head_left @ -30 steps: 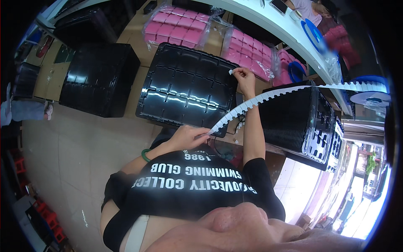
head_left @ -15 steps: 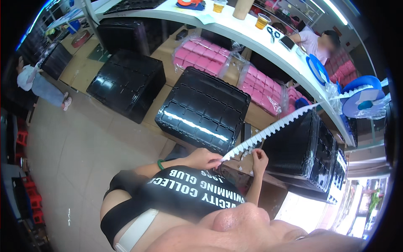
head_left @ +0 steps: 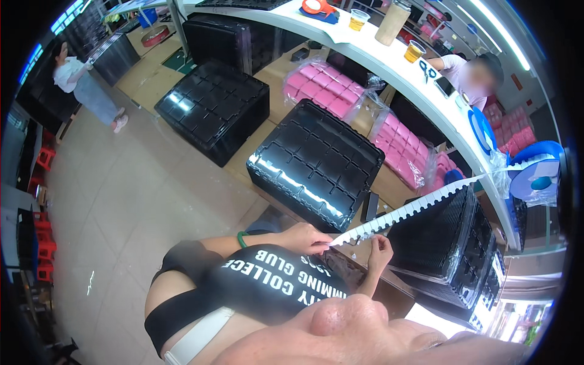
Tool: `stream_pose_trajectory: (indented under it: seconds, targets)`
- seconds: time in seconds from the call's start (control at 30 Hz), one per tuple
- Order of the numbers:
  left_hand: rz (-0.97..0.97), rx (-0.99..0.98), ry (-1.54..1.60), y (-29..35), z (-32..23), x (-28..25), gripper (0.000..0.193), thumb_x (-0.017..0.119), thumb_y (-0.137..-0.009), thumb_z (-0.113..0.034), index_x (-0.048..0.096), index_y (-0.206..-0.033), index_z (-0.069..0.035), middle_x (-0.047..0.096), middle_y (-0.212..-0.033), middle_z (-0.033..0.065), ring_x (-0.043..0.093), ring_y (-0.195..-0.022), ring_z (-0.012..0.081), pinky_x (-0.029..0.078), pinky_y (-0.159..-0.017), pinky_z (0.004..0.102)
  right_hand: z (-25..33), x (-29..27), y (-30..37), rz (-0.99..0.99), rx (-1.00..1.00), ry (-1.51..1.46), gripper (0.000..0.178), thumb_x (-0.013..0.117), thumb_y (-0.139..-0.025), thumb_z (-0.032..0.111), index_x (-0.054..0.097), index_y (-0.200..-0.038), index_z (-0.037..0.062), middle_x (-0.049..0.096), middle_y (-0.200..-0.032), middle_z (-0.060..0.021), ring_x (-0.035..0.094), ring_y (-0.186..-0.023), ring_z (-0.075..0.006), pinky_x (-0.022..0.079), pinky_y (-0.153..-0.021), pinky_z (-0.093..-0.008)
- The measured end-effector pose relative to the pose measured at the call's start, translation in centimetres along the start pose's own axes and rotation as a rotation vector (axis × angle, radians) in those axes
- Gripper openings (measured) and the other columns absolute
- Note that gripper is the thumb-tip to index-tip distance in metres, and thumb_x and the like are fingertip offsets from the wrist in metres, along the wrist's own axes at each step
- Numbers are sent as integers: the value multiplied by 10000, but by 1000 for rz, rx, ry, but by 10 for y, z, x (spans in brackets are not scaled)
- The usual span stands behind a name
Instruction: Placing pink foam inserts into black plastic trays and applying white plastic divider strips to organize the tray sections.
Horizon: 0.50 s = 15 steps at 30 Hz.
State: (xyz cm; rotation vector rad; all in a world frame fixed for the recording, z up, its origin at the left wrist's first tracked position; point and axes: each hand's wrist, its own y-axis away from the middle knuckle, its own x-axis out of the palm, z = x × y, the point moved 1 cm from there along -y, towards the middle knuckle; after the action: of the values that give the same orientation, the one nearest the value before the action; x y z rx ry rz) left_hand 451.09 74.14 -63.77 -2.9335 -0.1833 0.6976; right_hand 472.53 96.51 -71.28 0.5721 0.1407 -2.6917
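A long white notched strip (head_left: 413,210) slants up to the right from my lap toward a blue reel (head_left: 535,181) at the bench's end. Its near end is pinched in the fingers of my left hand (head_left: 306,238), which wears a green bangle (head_left: 243,239) at the wrist. Just right of that end, my right hand (head_left: 381,252) is closed with thumb and fingertips together. A thin dark wire-like piece shows under the strip between the hands. What my right fingertips hold is too small to make out.
Stacked black plastic trays (head_left: 316,158) stand ahead, with more stacks at left (head_left: 216,106) and right (head_left: 435,243). Wrapped pink blocks (head_left: 325,88) lie behind. A white bench (head_left: 365,52) curves across the back, with cups and scissors. One person (head_left: 471,76) sits behind it; another (head_left: 85,82) stands far left.
The whole view has shifted, so the surroundings sit farther right and slightly lower. Both hands keep nearly the same pose, the left still pinching the strip's end.
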Motion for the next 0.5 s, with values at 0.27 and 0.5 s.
stream_pose_trajectory:
  seconds: [0.27,0.5]
  targets:
    - [6,3,-28,-6,7,-1,214,642,-918,-227,703,-1105,-144,730,-805,67,702,-711,300,548,-640,391,17,9,-6,11,-48,-3,125,725,-868,116,704,-892,-5,634,-763,-1,544,-690,-62,435,-643,-208]
    - [-53,83,-125,-18,-4,-16,216,633,-920,-224,714,-1086,-113,721,-742,63,698,-652,270,544,-601,374,45,18,-16,54,-69,5,98,701,-885,90,689,-906,-5,643,-777,7,540,-688,-49,439,-651,-209]
